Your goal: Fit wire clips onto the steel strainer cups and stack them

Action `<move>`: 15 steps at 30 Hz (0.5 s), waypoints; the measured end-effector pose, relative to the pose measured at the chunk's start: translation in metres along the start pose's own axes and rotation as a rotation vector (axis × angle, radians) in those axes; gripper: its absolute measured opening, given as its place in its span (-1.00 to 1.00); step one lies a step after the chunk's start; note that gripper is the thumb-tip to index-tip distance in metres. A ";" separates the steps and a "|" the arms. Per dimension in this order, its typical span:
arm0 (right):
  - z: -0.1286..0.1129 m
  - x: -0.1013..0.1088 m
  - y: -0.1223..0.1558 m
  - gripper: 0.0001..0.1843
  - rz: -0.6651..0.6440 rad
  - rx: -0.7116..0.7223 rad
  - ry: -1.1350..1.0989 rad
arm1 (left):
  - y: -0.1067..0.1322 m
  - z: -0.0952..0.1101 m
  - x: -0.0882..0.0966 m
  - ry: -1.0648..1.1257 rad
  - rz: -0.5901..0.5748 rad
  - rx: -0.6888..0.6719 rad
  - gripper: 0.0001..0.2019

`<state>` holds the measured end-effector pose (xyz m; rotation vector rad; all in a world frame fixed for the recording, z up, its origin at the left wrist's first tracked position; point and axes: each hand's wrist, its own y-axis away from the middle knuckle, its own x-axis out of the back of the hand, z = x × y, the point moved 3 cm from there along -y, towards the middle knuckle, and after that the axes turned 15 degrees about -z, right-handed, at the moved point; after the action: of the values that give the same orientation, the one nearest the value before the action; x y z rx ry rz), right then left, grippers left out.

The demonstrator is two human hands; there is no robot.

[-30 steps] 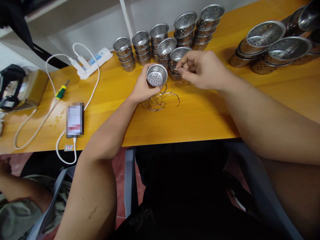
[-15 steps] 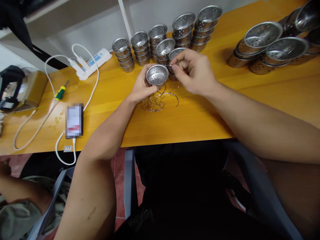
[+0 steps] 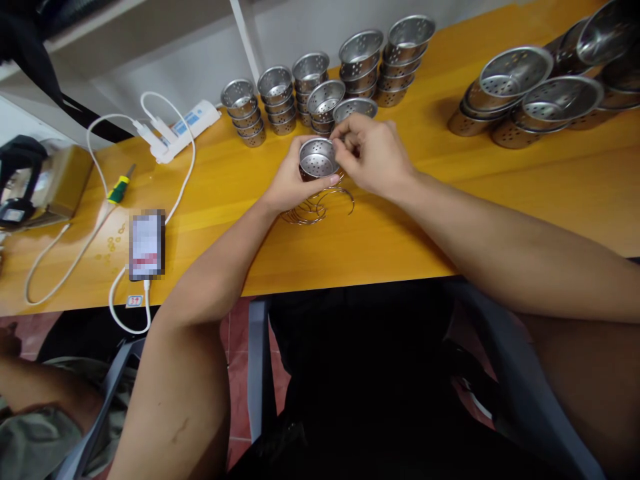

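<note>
My left hand (image 3: 289, 183) is wrapped round a small perforated steel cup (image 3: 317, 157), its open mouth facing me, just above the orange table (image 3: 400, 227). Touching the cup's right rim is my right hand (image 3: 373, 155), fingers pinched on a thin wire piece that barely shows. Under both hands lies a loose heap of curved wire handles (image 3: 315, 205). Right behind the hands stand stacks of the same small cups (image 3: 320, 93) in a row.
Larger perforated steel bowls (image 3: 530, 93) are piled at the far right. A white power strip (image 3: 185, 123) with cables, a screwdriver (image 3: 119, 188) and a phone (image 3: 147, 243) lie at the left, beside a brown box (image 3: 55, 180). Another person's arm (image 3: 35, 393) shows at bottom left.
My right hand moved left from beside the stacks to the rim of the held cup and pinched there. The left hand brought the cup slightly right and nearer.
</note>
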<state>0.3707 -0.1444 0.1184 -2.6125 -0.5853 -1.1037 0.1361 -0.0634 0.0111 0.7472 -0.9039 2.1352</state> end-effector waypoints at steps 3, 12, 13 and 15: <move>0.001 0.001 -0.001 -0.36 0.022 0.001 0.051 | 0.001 0.001 -0.001 -0.013 0.011 -0.007 0.01; 0.003 0.000 -0.004 -0.57 0.034 0.013 0.105 | 0.003 -0.008 -0.005 -0.019 0.014 0.024 0.11; 0.003 -0.001 -0.004 -0.57 0.039 0.013 0.109 | 0.002 -0.008 -0.005 -0.010 0.026 0.034 0.11; 0.005 -0.002 -0.004 -0.52 0.040 0.009 0.107 | 0.001 -0.005 -0.003 0.024 0.040 0.041 0.11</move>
<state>0.3704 -0.1392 0.1139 -2.5269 -0.5121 -1.2169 0.1360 -0.0617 0.0055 0.7277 -0.8712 2.1997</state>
